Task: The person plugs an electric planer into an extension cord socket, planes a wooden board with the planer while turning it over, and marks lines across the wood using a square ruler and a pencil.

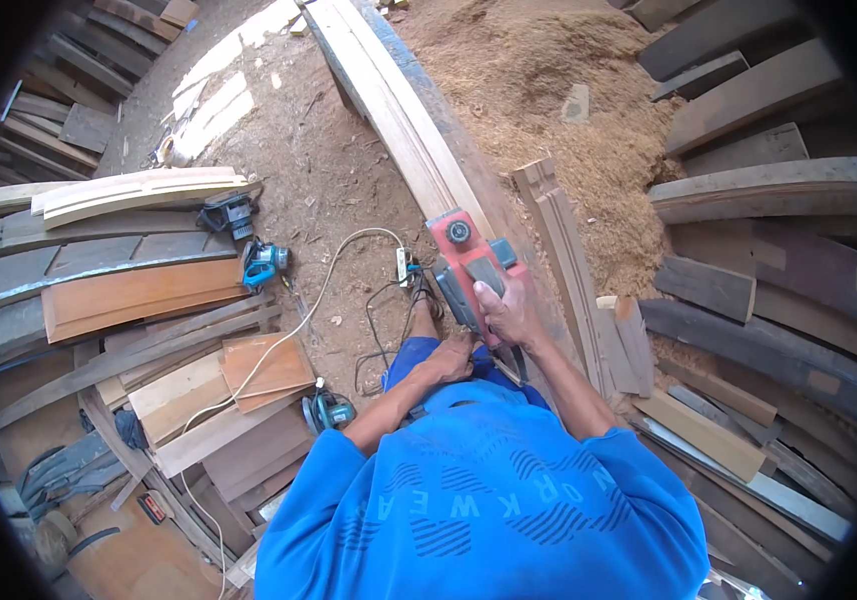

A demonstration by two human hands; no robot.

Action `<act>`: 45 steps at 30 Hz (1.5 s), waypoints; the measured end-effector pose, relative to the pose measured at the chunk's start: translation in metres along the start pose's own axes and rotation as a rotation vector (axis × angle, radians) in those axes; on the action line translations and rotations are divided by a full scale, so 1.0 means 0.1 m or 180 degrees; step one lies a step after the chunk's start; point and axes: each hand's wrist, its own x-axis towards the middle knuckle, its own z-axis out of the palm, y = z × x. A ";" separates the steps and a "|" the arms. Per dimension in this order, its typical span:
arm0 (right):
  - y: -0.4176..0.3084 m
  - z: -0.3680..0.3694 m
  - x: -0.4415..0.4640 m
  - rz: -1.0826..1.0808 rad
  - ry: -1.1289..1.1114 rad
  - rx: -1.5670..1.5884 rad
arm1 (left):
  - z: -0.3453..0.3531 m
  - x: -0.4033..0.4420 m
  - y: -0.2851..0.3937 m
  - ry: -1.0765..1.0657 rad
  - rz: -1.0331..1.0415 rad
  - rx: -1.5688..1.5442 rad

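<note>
A red electric planer (464,255) sits at the near end of a long pale board (389,110), its front over the wood. My right hand (511,312) is wrapped round the planer's rear handle. Close to my waist, my left hand (449,360) is curled beside the planer's back end. Its fingertips are hidden, so what they hold, if anything, does not show. The board lies lengthwise on a narrow bench (429,85), running away from me. Dark cords hang beside the planer.
A white power strip (404,268) with a pale cable lies left of the bench. Blue power tools (265,264) rest by stacked boards (149,295). Sawdust (559,60) is heaped on the right, near a grooved timber (564,250) and more stacked planks (749,200).
</note>
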 end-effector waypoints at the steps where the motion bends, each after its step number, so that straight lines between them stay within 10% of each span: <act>1: -0.03 0.03 0.06 -0.0107 0.0106 0.0012 | -0.03 0.01 0.04 -0.0038 0.0155 0.0004; 14: -0.33 0.11 0.77 -0.0199 0.0151 -0.0134 | -0.11 0.06 -0.04 -0.0551 -0.0296 -0.0453; 45: -0.96 0.23 2.10 -0.0542 0.0376 -0.0300 | -0.31 -0.17 -0.69 0.1175 -0.0358 -0.0694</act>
